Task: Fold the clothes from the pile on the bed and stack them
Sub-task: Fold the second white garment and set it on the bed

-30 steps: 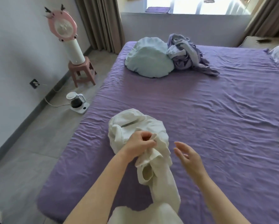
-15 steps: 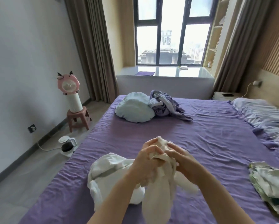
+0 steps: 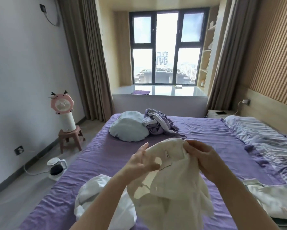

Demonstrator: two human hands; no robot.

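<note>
I hold a cream-white garment (image 3: 172,185) up in the air above the purple bed (image 3: 205,146). My right hand (image 3: 204,156) grips its top edge near the collar, fingers curled round the cloth. My left hand (image 3: 142,161) holds the other side, thumb pinching the fabric and fingers partly straight. More white clothes (image 3: 104,201) lie crumpled on the bed below my left arm. A stack of folded light clothes (image 3: 275,200) sits at the right edge of the bed.
A pale blue cushion (image 3: 128,128) and a crumpled purple-grey bundle (image 3: 159,123) lie at the far end of the bed. Striped bedding (image 3: 262,141) covers the right side. On the floor at left stand a kettle (image 3: 56,165) and a stool with a pink fan (image 3: 64,117).
The garment has been lifted off the bed and spread between both hands. My right hand, free a second ago, now grips its top edge. The view has tilted up toward the window.
</note>
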